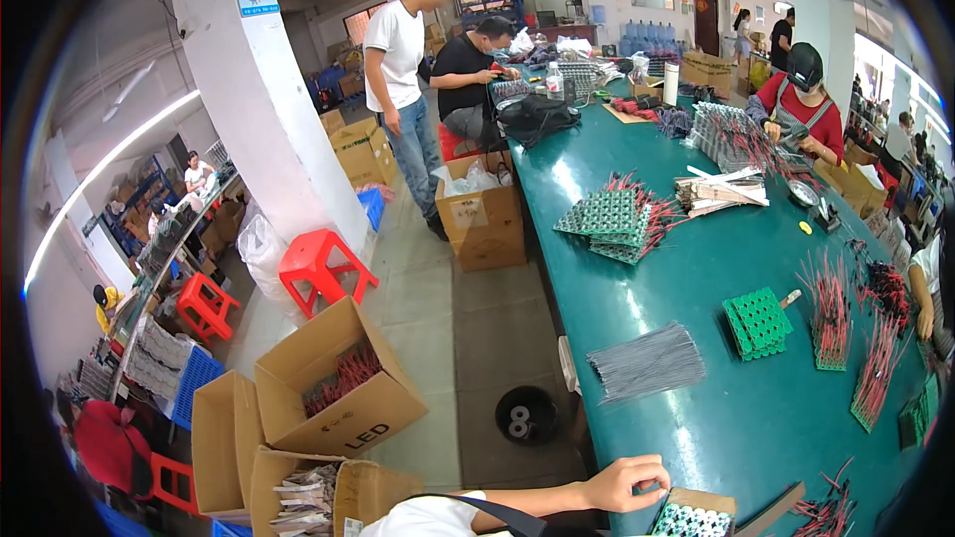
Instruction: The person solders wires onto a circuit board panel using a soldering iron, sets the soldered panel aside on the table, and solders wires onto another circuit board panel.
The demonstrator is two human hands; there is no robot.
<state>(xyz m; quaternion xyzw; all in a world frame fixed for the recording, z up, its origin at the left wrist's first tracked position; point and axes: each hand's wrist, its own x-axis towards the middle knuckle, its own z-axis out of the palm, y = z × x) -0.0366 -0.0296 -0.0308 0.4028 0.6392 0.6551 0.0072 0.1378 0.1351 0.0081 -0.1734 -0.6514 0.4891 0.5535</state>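
Observation:
My left hand (627, 484) reaches in from the lower edge, low over the near end of the green table (557, 249). Its fingers are curled together, and whatever they may hold is hidden. Just beside the fingertips lies a block of round white cells in a green holder (694, 516), cut off by the lower edge. A dark flat strip (771, 511) and a tangle of red and black wires (828, 512) lie to its right. Farther up rest a bundle of thin grey wires (647, 362) and a stack of green perforated boards (758, 322). My right hand is out of view.
Boards with red wires (832, 323) line the right side, near a co-worker's hand (926, 318). More green boards (612, 222) lie farther off. An open carton (348, 408), a black bin (526, 416) and a red stool (323, 264) stand left of the table.

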